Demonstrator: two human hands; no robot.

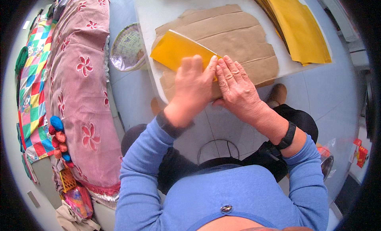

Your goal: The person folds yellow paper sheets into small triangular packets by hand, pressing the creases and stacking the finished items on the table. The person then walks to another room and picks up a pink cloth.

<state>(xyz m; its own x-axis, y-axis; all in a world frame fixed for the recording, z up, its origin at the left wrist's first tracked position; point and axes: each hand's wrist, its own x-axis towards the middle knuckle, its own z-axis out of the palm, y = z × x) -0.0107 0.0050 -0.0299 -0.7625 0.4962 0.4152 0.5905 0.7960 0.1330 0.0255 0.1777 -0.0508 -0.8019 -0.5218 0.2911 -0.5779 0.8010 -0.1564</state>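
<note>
A folded sheet of yellow paper (175,49) lies at a slant on a flattened piece of brown cardboard (238,37); a white strip shows along its upper edge. My left hand (195,82) is motion-blurred over the paper's lower right part, with one digit reaching the edge near my other hand. Stretched flat, my right hand (236,80) rests at the right end of the paper, thumb spread out. The paper beneath both hands is mostly hidden. Whether the left fingers grip it is not clear.
A stack of yellow paper sheets (297,28) lies on the right of the white table (146,10). Left of the table stands a round bin (128,49) with a plastic liner. Further left is a pink flowered cover (86,97), with several yarn balls (56,123) beside it.
</note>
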